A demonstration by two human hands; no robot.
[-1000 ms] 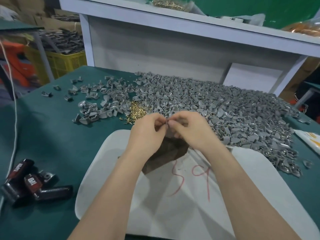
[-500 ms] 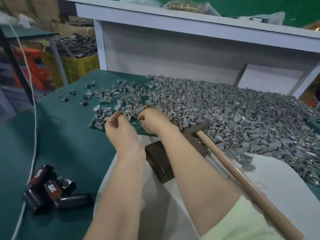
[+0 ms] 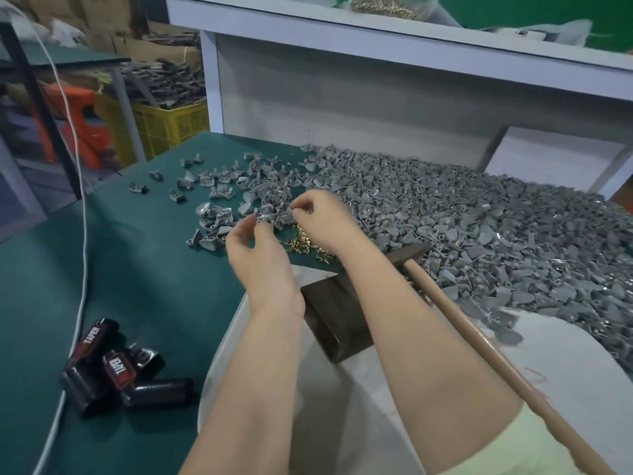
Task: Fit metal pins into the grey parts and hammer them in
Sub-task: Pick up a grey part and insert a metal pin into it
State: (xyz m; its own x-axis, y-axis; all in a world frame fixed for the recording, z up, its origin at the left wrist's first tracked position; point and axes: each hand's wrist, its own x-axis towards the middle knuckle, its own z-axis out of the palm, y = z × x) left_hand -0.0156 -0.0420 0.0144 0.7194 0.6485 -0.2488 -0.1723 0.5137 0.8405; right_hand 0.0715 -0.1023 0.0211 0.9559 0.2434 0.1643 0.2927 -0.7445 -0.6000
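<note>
A big heap of grey parts (image 3: 445, 228) covers the right half of the green table. A small pile of brass pins (image 3: 303, 241) lies just in front of my hands. My left hand (image 3: 255, 245) pinches one grey part (image 3: 263, 219) between thumb and fingers. Close to the right of it, my right hand (image 3: 322, 217) has its fingertips pinched together above the pins; what they hold is too small to make out. A hammer with a wooden handle (image 3: 479, 341) lies to the right, its head by a dark metal block (image 3: 337, 317) under my forearms.
A white board (image 3: 565, 371) lies under the block and hammer. Loose grey parts (image 3: 212, 193) are scattered at the left of the heap. Black and red tool pieces (image 3: 116, 375) and a white cable (image 3: 80, 234) lie on the green table (image 3: 137, 286) at the left. A white shelf stands behind.
Both hands left the block and reached forward-left to the loose parts and pins. My left hand now holds a grey part. The view swung left, bringing the hammer into sight.
</note>
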